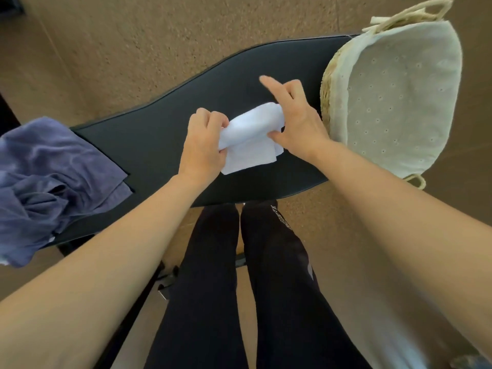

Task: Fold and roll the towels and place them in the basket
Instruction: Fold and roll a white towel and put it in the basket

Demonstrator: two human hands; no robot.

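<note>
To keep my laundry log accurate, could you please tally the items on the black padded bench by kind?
Small white terry towel, half rolled: 1
Crumpled slate-blue cloth heap: 1 (pieces inside uncountable)
Woven straw basket with white eyelet liner: 1
Total: 3

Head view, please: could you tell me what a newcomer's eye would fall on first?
A half-rolled white towel lies in the middle of the black table, gripped by the left hand and right hand. A lined basket stands at the table's right end; blue towels lie crumpled at its left.
</note>
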